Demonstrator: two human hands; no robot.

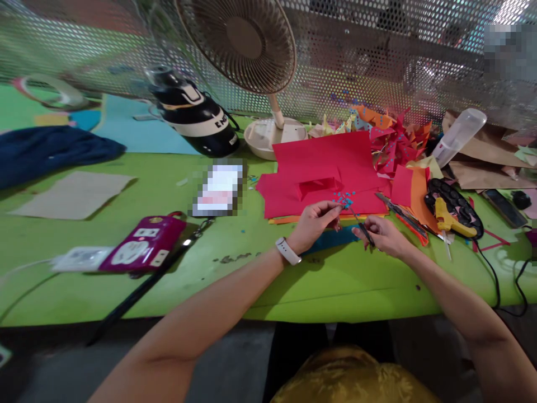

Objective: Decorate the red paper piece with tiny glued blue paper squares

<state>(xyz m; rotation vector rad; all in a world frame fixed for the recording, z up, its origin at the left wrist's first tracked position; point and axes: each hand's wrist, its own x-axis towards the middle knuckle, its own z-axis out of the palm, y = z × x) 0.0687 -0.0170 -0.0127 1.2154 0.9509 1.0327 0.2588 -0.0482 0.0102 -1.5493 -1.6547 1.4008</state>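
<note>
Scissors (361,225) right of centre, gripped in my closed right hand (384,236). My left hand (318,219) is pinched shut, contents unclear. Blades near it: slipping could nick me or scatter blue bits (345,199).

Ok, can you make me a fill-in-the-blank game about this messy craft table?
1. The white watch is on the ____ wrist.
2. The right hand holds a pair of ____.
3. The glue gun is coloured ____.
4. The fan stands at the far side of the bright ____ table.

Missing words, in order: left; scissors; yellow; green.
</note>
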